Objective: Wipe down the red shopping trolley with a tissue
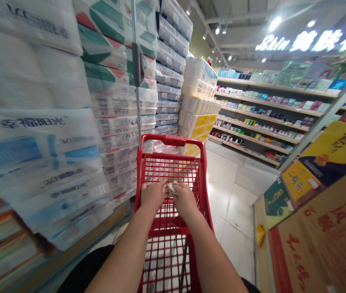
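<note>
Both arms reach over a red shopping cart with a mesh basket. My left hand is closed, its fingertips meeting a small crumpled whitish piece that looks like tissue or thin plastic. From the other side, my right hand is closed on the same piece. The two hands are close together above the cart's grid. Blur and small size hide exactly what the piece is.
Tall stacks of wrapped paper rolls and tissue packs line the left. Cartons stand close on the right. A tiled aisle floor runs towards shelves of small boxed goods. A thin metal pole rises beside the cart.
</note>
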Action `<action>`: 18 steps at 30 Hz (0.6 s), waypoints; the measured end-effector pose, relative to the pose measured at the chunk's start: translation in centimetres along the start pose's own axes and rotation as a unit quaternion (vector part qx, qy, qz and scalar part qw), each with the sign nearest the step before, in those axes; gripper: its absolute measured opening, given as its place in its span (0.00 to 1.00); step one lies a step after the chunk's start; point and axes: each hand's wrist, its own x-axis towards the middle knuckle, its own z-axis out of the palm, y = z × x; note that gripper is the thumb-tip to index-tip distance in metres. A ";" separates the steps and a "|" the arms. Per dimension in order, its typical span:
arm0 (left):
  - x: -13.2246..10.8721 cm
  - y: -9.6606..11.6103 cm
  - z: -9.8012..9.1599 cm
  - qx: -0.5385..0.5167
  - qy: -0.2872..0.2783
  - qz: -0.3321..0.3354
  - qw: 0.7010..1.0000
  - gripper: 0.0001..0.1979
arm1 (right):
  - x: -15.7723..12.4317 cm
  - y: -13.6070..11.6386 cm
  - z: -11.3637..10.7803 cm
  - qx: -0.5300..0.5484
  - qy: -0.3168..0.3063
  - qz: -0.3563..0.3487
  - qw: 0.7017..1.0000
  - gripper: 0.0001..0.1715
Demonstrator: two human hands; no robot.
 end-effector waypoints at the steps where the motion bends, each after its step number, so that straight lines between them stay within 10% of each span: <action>1: 0.0 0.0 -0.1 -0.001 -0.003 -0.001 1.000 0.18 | -0.3 -0.3 -0.1 0.002 -0.030 -0.029 0.999 0.24; 7: -0.2 -0.1 -0.4 -0.001 -0.013 0.002 1.000 0.18 | -1.4 0.3 -1.3 -0.013 -0.159 -0.039 0.986 0.57; 18: -0.1 -0.1 -0.2 0.006 -0.016 0.000 1.000 0.18 | -0.5 1.2 -1.1 0.169 -0.087 -0.086 0.978 0.27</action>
